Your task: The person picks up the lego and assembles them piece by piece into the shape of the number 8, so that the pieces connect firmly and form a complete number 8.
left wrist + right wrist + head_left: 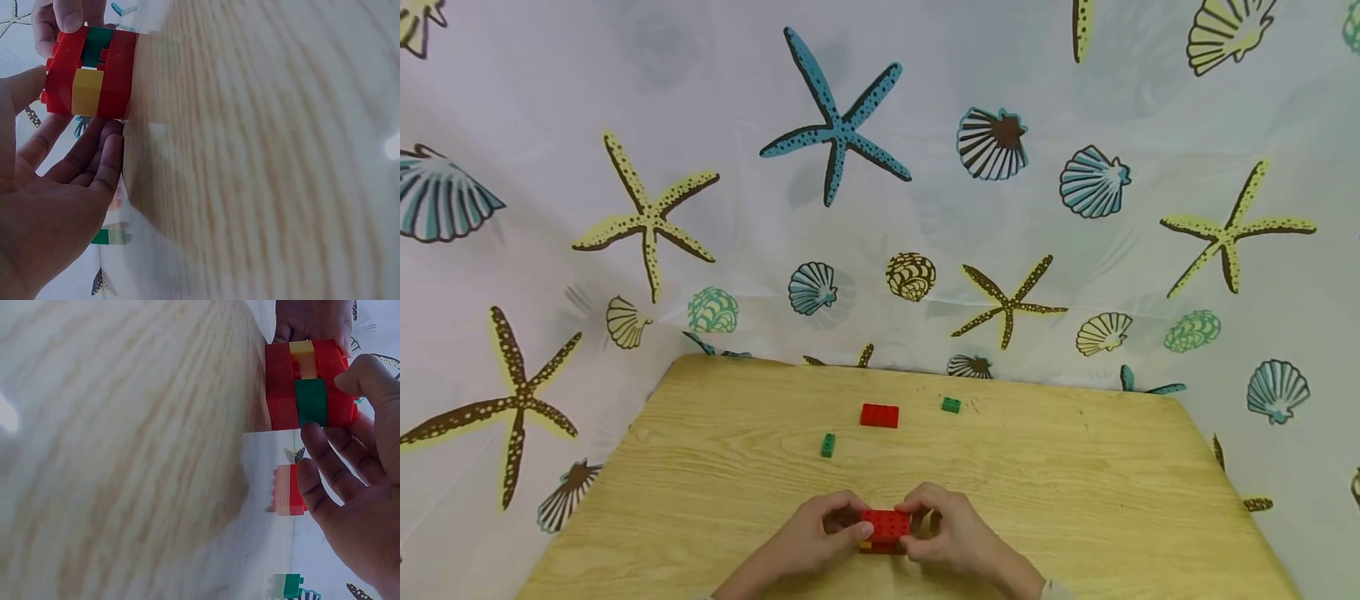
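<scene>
Near the front of the pale wooden surface point(1075, 467), a compact stack of plastic building bricks point(886, 530) stands between two bare hands, and appears to rest on the wood. The left hand point(823, 525) holds its left end, the thumb on the upper brick; the right hand point(951, 529) pinches the right end between thumb and bent fingers. Gripping from opposite ends probably keeps the layers square and lets pressure fall evenly.

Four bricks make up the stack: a studded red upper brick point(62, 81), a red lower brick point(117, 81), and between them one small yellow block point(87, 90) at the left and one small green block point(311, 400) at the right. A gap shows between these two; their spacing likely lets them carry the upper brick like a pair of posts.

Farther back lie three loose pieces, apart from one another: one rectangular red brick point(880, 415), one small green brick set lengthwise point(827, 445) and one small green brick set crosswise point(951, 405). Their distance presumably leaves the hands room. Altogether that is three red, three green, one yellow.
</scene>
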`<state>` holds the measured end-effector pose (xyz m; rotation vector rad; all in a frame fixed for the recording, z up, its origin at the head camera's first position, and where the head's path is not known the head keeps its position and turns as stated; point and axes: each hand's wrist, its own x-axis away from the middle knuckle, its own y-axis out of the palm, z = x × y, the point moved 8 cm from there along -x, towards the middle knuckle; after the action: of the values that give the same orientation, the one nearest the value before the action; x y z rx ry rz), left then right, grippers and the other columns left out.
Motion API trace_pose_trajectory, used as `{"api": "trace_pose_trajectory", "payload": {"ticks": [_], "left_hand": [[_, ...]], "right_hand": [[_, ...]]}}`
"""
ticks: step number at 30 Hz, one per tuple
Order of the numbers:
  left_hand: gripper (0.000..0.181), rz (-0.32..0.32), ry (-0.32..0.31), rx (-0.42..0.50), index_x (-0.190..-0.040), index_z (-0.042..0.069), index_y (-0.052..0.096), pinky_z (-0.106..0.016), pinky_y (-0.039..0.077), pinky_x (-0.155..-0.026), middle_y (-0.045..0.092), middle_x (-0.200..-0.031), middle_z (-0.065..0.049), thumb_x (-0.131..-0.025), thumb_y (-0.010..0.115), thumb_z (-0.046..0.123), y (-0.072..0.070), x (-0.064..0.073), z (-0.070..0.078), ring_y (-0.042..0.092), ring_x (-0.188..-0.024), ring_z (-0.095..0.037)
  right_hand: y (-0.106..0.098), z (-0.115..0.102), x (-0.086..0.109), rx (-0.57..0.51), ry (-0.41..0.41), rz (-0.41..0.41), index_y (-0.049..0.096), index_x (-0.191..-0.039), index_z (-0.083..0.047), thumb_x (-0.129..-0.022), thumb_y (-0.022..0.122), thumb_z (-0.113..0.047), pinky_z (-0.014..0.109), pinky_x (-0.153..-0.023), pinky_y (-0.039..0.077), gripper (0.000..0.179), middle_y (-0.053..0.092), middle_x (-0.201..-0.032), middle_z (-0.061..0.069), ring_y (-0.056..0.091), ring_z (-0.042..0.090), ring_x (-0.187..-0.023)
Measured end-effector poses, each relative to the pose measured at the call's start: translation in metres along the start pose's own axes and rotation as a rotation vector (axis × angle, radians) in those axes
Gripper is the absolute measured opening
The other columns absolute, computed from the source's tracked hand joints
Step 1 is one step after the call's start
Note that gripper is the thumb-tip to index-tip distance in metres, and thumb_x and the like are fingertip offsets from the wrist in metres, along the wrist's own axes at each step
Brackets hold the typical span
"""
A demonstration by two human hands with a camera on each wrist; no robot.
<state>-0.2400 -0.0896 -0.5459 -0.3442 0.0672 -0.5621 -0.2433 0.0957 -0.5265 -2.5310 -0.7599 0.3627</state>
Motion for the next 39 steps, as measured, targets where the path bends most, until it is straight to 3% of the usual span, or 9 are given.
{"api": "trace_pose_trajectory", "payload": {"ticks": [6,13,16,20,24,27,32,39], "left_hand": [[0.028,-0.005,-0.033,-0.001,-0.121,0.008,0.072,-0.021,0.054,-0.08,0.075,-0.111,-0.006,-0.106,0.066,0.031,0.002,-0.003,-0.003,0.067,-0.097,-0.009],[0.033,0.04,-0.027,-0.022,-0.123,0.007,0.072,-0.021,0.055,-0.082,0.076,-0.112,-0.006,-0.104,0.068,0.034,0.0,-0.005,0.0,0.069,-0.098,-0.01],[0.036,0.099,-0.035,-0.033,-0.124,0.007,0.072,-0.021,0.055,-0.081,0.076,-0.113,-0.005,-0.104,0.068,0.036,-0.005,-0.003,-0.001,0.07,-0.097,-0.011],[0.035,0.249,-0.071,-0.055,-0.126,0.008,0.071,-0.022,0.056,-0.082,0.076,-0.111,-0.002,-0.103,0.069,0.035,-0.02,-0.002,-0.004,0.071,-0.096,-0.011],[0.027,0.416,-0.092,-0.067,-0.125,0.009,0.072,-0.022,0.057,-0.083,0.075,-0.103,0.001,-0.101,0.073,0.022,-0.044,-0.003,-0.008,0.071,-0.093,-0.01],[0.028,0.493,-0.098,-0.098,-0.126,0.008,0.072,-0.023,0.057,-0.08,0.073,-0.101,0.0,-0.098,0.074,0.013,-0.06,-0.004,-0.01,0.07,-0.088,-0.01],[0.036,0.53,-0.104,-0.159,-0.133,0.006,0.069,-0.025,0.057,-0.079,0.073,-0.106,-0.006,-0.098,0.074,0.013,-0.078,-0.008,-0.014,0.068,-0.089,-0.011],[0.042,0.538,-0.115,-0.223,-0.137,0.005,0.067,-0.037,0.059,-0.084,0.072,-0.111,-0.011,-0.097,0.075,0.015,-0.087,-0.015,-0.017,0.07,-0.095,-0.018]], "right_hand": [[0.0,0.005,0.003,-0.007,0.072,-0.004,0.075,-0.119,-0.02,-0.09,0.082,-0.019,0.025,-0.078,0.055,0.029,0.07,-0.108,-0.004,0.067,0.012,-0.094],[-0.003,0.005,0.001,0.014,0.048,0.019,0.074,-0.119,-0.021,-0.091,0.082,-0.019,0.026,-0.079,0.058,0.029,0.07,-0.107,-0.004,0.068,0.015,-0.094],[-0.003,0.006,-0.002,0.019,0.035,0.024,0.075,-0.118,-0.02,-0.091,0.082,-0.018,0.027,-0.079,0.057,0.028,0.07,-0.106,-0.003,0.069,0.017,-0.094],[-0.006,0.006,-0.007,0.044,0.019,0.041,0.075,-0.117,-0.017,-0.09,0.082,-0.015,0.027,-0.078,0.057,0.028,0.07,-0.105,-0.001,0.068,0.017,-0.092],[-0.011,0.007,-0.01,0.068,0.018,0.059,0.075,-0.117,-0.014,-0.089,0.082,-0.013,0.028,-0.077,0.058,0.029,0.07,-0.104,0.0,0.068,0.019,-0.091],[-0.014,0.009,-0.013,0.075,0.028,0.061,0.074,-0.117,-0.014,-0.09,0.082,-0.014,0.029,-0.078,0.058,0.029,0.07,-0.104,-0.001,0.068,0.022,-0.092],[-0.018,0.012,-0.018,0.067,0.04,0.063,0.074,-0.119,-0.014,-0.091,0.08,-0.016,0.026,-0.077,0.056,0.028,0.07,-0.106,-0.001,0.068,0.023,-0.093],[-0.018,0.016,-0.022,0.048,0.058,0.058,0.074,-0.12,-0.015,-0.093,0.079,-0.017,0.023,-0.077,0.054,0.028,0.069,-0.108,0.0,0.068,0.026,-0.094]]}}
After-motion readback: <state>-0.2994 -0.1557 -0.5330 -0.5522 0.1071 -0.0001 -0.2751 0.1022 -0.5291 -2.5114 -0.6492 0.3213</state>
